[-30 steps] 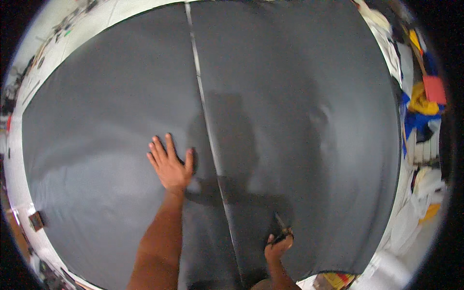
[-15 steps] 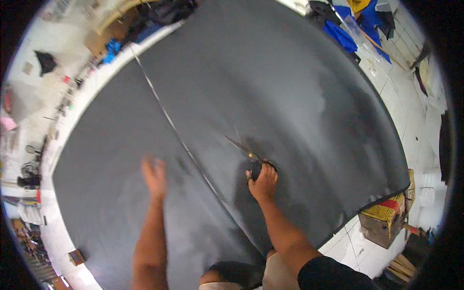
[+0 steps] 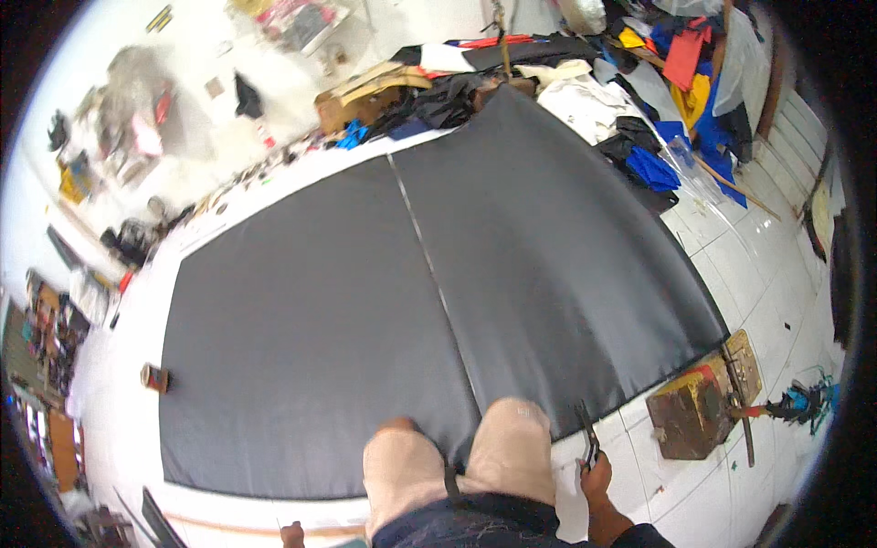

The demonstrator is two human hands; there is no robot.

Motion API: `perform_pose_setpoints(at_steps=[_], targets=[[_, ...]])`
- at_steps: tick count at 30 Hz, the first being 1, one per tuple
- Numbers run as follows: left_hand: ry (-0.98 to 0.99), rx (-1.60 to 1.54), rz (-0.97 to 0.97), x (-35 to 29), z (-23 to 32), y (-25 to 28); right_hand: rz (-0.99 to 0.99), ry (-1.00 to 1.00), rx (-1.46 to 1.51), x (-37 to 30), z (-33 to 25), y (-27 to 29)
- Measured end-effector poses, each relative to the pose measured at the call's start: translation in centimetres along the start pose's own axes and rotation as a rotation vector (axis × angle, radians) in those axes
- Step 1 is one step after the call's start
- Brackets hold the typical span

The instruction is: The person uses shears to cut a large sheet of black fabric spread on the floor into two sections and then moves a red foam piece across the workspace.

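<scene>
A large sheet of black, leather-like material point(image 3: 301, 329) lies spread in front of me. A thin pale line runs along it from the far edge to my knees; whether it is a cut or a seam I cannot tell. My right hand point(image 3: 596, 476) is closed round the handles of a pair of scissors point(image 3: 588, 431), beside my right thigh. The blades point away from me over the sheet's near edge. Down at the lower edge, my left hand point(image 3: 292, 535) looks curled beside a pale wooden strip point(image 3: 338, 530); what it holds, if anything, is hidden.
A small tin point(image 3: 154, 377) stands at the sheet's left edge. To the right, a worn wooden block point(image 3: 685, 416) sits on white floor tiles point(image 3: 630, 457). Heaped fabric scraps point(image 3: 653, 169) lie at the far right, with dark cloth point(image 3: 438, 100) along the far edge.
Both hands have drawn back from over the sheet toward my body, the right one with the scissors moving rightward. My view has lifted, and more of the room shows.
</scene>
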State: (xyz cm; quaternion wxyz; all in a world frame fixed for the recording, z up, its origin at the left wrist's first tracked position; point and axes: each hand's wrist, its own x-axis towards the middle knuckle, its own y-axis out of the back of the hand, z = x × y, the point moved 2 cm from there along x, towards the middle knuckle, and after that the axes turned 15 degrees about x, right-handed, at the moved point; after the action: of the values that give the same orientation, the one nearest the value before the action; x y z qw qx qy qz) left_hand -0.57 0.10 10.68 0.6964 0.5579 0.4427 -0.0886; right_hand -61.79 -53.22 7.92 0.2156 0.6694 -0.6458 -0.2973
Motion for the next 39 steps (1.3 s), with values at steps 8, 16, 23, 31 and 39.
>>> perform_pose_setpoints(at_steps=[8,16,23,31,39], targets=[[-0.353,-0.332,0.054,-1.7,-5.6,-4.6,0.186,-0.296,-0.191,-16.2,10.9,-1.1],[-1.172,-0.243,0.142,-20.2,15.6,-9.3,-0.077,-0.344,-0.347,-13.8,15.9,-1.4],[-1.471,0.242,0.375,-29.4,16.8,-8.3,-0.366,-0.316,-0.414,-7.3,4.6,-1.4],[-1.641,0.335,0.447,-33.2,16.1,-10.8,-0.351,0.41,-0.193,3.7,-4.5,-13.6],[-1.568,0.519,0.385,-38.7,13.7,-5.9,-0.452,0.208,-0.323,5.7,-9.3,-14.7]])
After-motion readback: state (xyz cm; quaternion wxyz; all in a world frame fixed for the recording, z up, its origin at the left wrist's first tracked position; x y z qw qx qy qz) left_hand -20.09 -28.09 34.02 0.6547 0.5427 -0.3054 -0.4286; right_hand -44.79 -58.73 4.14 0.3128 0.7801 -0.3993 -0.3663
